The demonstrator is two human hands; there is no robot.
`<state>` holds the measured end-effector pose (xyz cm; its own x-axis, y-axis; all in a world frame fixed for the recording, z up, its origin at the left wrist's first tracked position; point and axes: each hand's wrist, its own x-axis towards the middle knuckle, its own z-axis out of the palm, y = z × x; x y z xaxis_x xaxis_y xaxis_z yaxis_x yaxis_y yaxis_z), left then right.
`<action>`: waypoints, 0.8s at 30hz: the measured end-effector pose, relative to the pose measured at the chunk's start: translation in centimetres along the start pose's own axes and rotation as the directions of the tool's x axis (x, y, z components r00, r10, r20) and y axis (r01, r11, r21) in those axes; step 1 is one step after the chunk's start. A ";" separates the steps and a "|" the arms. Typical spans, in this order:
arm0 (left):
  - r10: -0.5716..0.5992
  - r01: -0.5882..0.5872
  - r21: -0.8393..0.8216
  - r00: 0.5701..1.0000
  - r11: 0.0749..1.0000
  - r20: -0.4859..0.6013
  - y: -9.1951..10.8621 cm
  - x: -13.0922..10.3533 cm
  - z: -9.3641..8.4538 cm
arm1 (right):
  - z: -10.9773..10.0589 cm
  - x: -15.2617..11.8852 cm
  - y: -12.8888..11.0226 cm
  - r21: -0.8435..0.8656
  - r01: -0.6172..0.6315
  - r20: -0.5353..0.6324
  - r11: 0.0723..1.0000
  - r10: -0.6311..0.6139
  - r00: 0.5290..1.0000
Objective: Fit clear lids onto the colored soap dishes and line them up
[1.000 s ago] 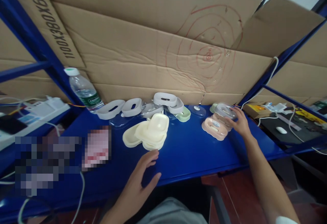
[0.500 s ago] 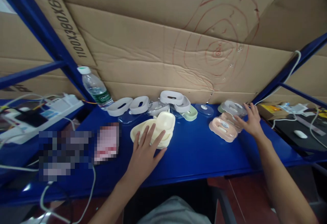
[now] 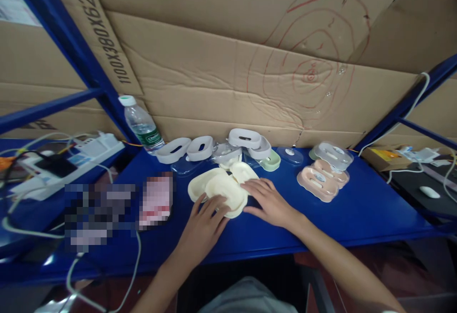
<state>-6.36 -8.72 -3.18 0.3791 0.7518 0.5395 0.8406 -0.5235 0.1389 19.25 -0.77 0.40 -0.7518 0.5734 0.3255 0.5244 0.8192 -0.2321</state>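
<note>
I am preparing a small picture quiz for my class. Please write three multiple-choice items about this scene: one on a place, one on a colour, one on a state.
1. Where does the water bottle stand?
A. back left of the shelf
B. front right edge
C. on the pink trays

2. What colour are the trays under the hands?
A. cream
B. black
C. red

3. How is the left hand?
A. raised high
B. fingers laid on the cream trays
C. holding the bottle

Answers: 1 A, it stands against the cardboard; 2 A, pale yellow plastic; 3 B, beside the right hand.
</note>
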 end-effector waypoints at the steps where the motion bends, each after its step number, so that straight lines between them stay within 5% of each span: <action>1: -0.007 0.008 0.005 1.000 1.000 -0.024 -0.3 -0.2 -0.1 | 0.2 -0.1 0.2 0.011 -0.017 -0.008 1.000 0.017 1.000; 7: -0.087 0.100 0.101 0.988 0.990 -0.128 -0.9 -0.6 0.0 | -0.4 -3.9 2.0 -0.011 -0.084 -0.037 0.996 0.083 0.996; 13: -0.130 0.149 0.087 0.973 0.985 -0.188 -0.3 -0.2 -0.3 | -3.3 -6.4 1.9 -0.050 -0.091 -0.016 0.995 0.090 0.996; 16: -0.070 0.074 0.019 0.983 0.997 -0.171 1.3 0.2 -0.2 | -4.2 -3.9 2.1 -0.105 -0.109 -0.129 0.988 0.095 0.987; 19: 0.040 -0.040 -0.019 0.999 0.999 -0.018 3.8 1.3 0.4 | -3.5 1.1 3.4 -0.239 -0.149 -0.220 0.960 0.096 0.971; 24: 0.123 -0.117 -0.052 0.984 0.992 0.130 6.2 2.0 1.2 | -2.2 8.0 7.2 -0.377 -0.322 -0.229 0.869 0.249 0.941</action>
<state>0.10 -9.96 -2.25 0.5265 0.7276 0.4398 0.7693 -0.6279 0.1180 17.92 9.70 3.35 -0.4852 0.7445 0.4587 0.8480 0.5285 0.0391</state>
